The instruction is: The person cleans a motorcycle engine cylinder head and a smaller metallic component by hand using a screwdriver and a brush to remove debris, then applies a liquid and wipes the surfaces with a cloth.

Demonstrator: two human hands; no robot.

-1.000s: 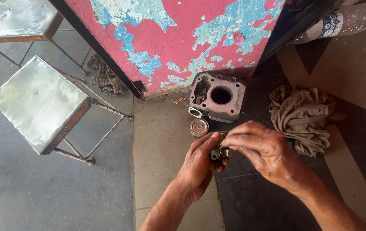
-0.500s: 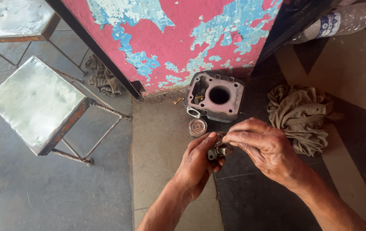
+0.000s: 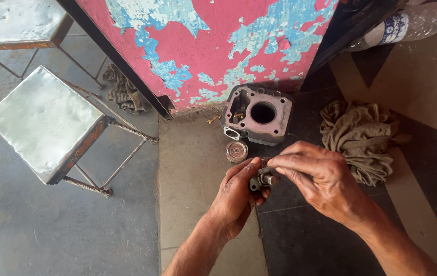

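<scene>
A small grey metal part (image 3: 262, 179) is pinched between the fingertips of the left hand (image 3: 236, 199) and the right hand (image 3: 320, 179), the fingers pressed together around it. Compared with a second ago, little has shifted: the grip is kept and the part is only slightly turned, so the fiddling seems unfinished. Just beyond the fingers lie a round piston (image 3: 237, 151) and an engine cylinder block (image 3: 259, 113); a crumpled rag (image 3: 361, 133) is right of them.
</scene>
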